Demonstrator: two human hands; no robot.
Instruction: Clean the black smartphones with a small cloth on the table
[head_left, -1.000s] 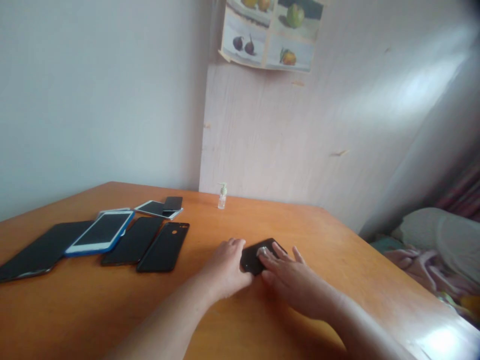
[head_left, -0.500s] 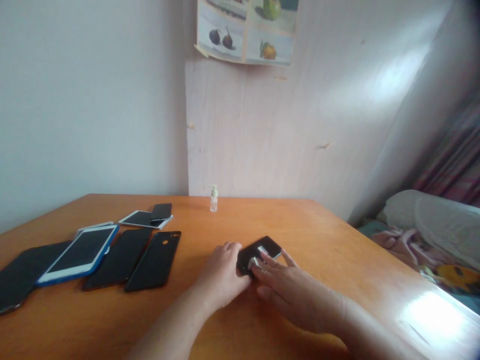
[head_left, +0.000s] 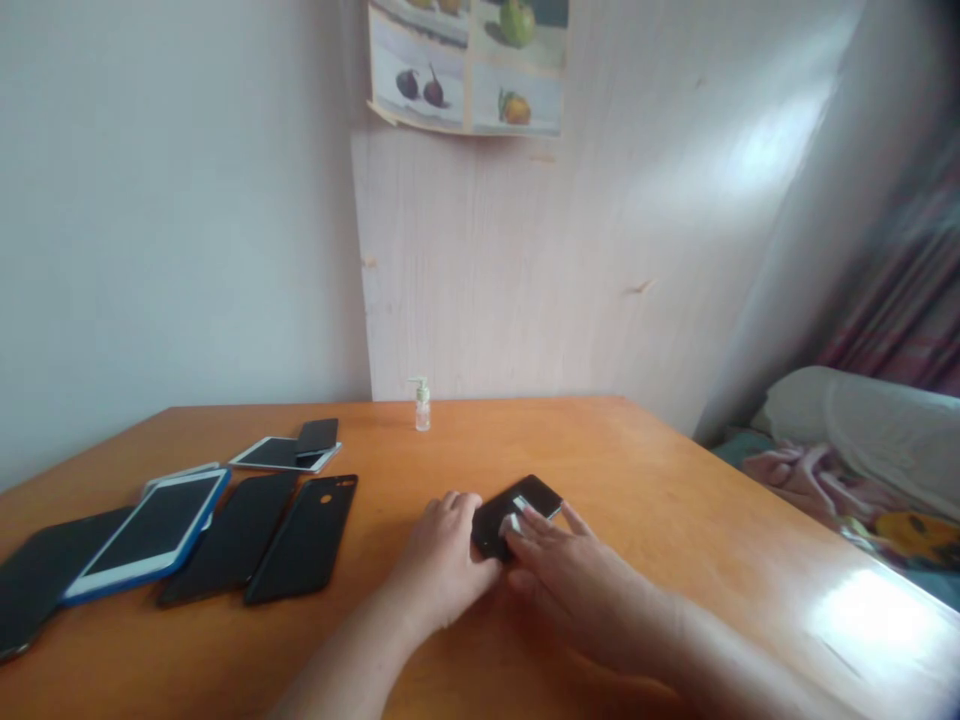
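A black phone lies flat on the wooden table, with a small pale reflection or label on its face. My left hand grips its near left end, thumb on the near side and fingers curled at the far side. Under the fingertips of my right hand is a small white wad, which looks like tissue or cloth, pressed on the phone's face. The little finger of that hand is stretched out near the phone's right edge. Most of the wad is hidden by the fingers.
Left on the table lie a black phone case, a blue-edged white tablet, a white-framed tablet with a small dark phone on it, and other dark slabs. A clear pump bottle stands near the wall.
The camera view has tilted slightly, so the items at left appear lower. My right hand has shifted a little left with the white wad; my left hand stays on the phone.
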